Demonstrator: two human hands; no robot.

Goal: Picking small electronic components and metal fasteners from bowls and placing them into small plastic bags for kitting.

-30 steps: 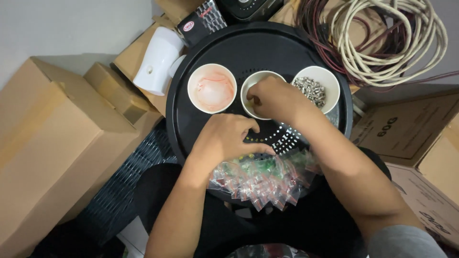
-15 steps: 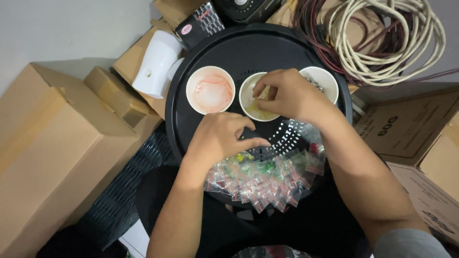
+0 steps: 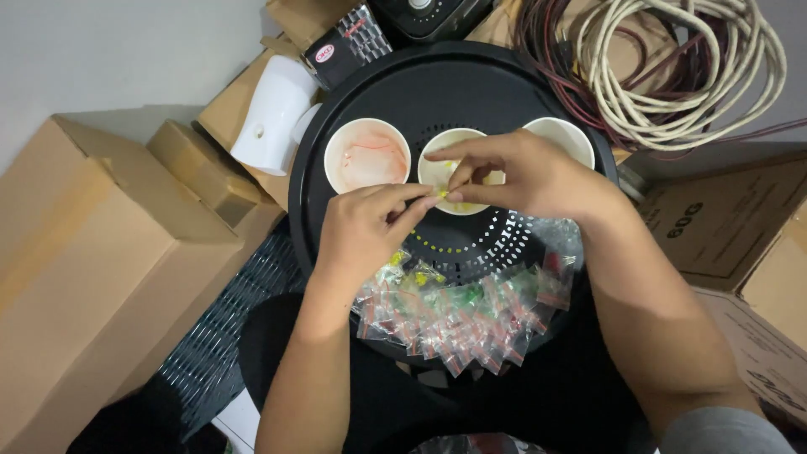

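Sorting step: left hand [image 3: 363, 231] and right hand [image 3: 525, 175] both pinching 1 small yellow bit [image 3: 442, 194] over middle cup [image 3: 454, 171]; probably calls for steady release into cup

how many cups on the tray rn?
3 white paper cups in a row on the round black tray: left one with pink residue, middle one under the fingertips, right one partly hidden by the right hand.
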